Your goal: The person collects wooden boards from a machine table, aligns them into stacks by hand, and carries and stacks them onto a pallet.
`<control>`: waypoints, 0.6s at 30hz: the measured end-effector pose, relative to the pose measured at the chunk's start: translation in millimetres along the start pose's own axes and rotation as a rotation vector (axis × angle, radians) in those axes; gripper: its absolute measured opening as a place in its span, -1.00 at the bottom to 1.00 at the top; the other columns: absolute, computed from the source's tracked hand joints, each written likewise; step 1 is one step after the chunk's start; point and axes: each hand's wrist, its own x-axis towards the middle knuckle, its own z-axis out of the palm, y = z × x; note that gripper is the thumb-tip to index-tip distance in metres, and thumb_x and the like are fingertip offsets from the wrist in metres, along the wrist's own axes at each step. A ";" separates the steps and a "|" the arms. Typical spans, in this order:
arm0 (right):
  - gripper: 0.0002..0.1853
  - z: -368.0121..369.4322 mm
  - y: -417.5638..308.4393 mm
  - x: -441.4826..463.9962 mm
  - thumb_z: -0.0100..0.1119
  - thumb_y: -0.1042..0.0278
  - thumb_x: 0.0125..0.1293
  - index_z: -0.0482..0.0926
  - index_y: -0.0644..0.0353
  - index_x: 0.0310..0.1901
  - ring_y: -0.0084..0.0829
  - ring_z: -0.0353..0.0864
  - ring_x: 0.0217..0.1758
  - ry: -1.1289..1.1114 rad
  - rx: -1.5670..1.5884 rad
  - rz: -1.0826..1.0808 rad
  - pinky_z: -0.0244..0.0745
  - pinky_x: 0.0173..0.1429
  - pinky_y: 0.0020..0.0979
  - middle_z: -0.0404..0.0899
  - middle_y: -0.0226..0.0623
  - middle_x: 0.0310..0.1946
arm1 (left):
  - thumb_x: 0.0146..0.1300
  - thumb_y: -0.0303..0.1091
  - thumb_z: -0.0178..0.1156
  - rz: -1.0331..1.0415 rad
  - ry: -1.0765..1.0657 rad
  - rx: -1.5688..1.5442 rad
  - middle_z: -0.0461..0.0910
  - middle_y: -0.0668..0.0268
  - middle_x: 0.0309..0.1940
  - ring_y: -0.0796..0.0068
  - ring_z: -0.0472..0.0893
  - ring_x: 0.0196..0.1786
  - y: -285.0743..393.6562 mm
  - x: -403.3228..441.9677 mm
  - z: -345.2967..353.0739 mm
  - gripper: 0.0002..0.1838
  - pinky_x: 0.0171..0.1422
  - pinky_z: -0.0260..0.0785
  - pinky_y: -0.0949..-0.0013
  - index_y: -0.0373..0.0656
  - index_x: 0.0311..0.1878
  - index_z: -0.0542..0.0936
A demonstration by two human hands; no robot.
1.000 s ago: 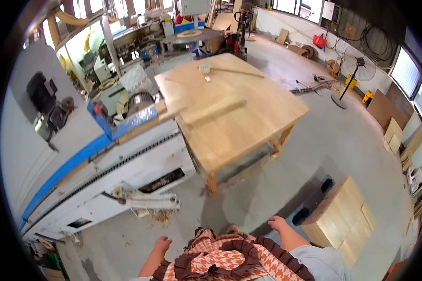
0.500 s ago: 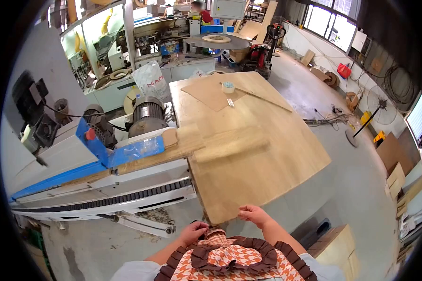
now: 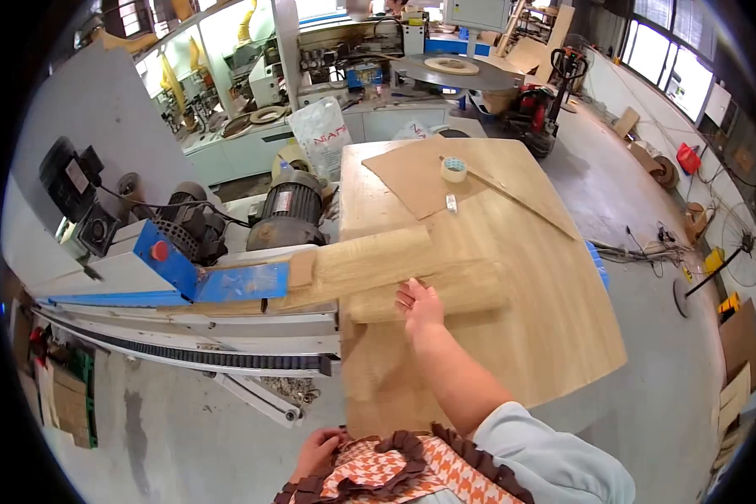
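My right hand (image 3: 421, 304) reaches over the wooden table (image 3: 563, 336), its fingers apart at the near edge of some thin wooden boards (image 3: 378, 256). Whether the fingertips touch the wood I cannot tell. Another board (image 3: 470, 302) lies beside and partly under that hand. Low in the view, my left hand (image 3: 317, 452) is beside the checked apron (image 3: 378, 466), its fingers curled at the brown frill; what they hold, if anything, is hidden. Farther back on the table are a tape roll (image 3: 454, 170), a brown sheet (image 3: 407, 176) and a long thin strip (image 3: 521, 202).
At the left stands a machine with a blue guard (image 3: 244, 283), a red button (image 3: 160, 250) and a motor (image 3: 292, 202). A white sack (image 3: 321, 134) is behind it. A pallet jack (image 3: 546, 109) stands behind the table, and a fan (image 3: 714, 273) at the right.
The table is now closer in view. My right hand has moved forward over the boards and its fingers have spread. My left hand has stayed low by the apron.
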 end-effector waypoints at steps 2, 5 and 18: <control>-0.79 -11.2 -20.5 15.2 0.05 0.25 0.19 0.32 0.14 -0.22 -0.37 0.44 -0.30 0.015 0.093 0.085 0.35 -0.26 -0.29 0.43 -0.29 -0.34 | 0.20 -0.43 0.02 -0.012 0.071 -0.080 0.53 0.19 -0.27 0.49 0.50 -0.20 -36.0 -7.2 16.4 -0.79 -0.07 0.36 0.42 -0.36 -0.15 0.43; -0.79 -29.9 -36.1 42.3 0.05 0.28 0.19 0.34 0.15 -0.21 -0.36 0.45 -0.36 0.000 0.139 0.226 0.35 -0.29 -0.27 0.43 -0.29 -0.36 | 0.19 -0.40 0.04 -0.066 0.129 -0.034 0.53 0.21 -0.27 0.52 0.50 -0.22 -97.2 0.3 33.6 -0.76 -0.11 0.37 0.43 -0.35 -0.14 0.44; -0.83 -163.8 -68.4 33.9 0.01 0.25 0.22 0.36 0.17 -0.36 -0.47 0.44 -0.52 -0.251 -0.139 0.619 0.38 -0.46 -0.42 0.44 -0.33 -0.54 | 0.15 -0.37 0.08 -0.009 0.191 0.231 0.54 0.24 -0.24 0.54 0.51 -0.21 -56.1 -12.5 93.4 -0.68 -0.11 0.37 0.48 -0.29 -0.03 0.43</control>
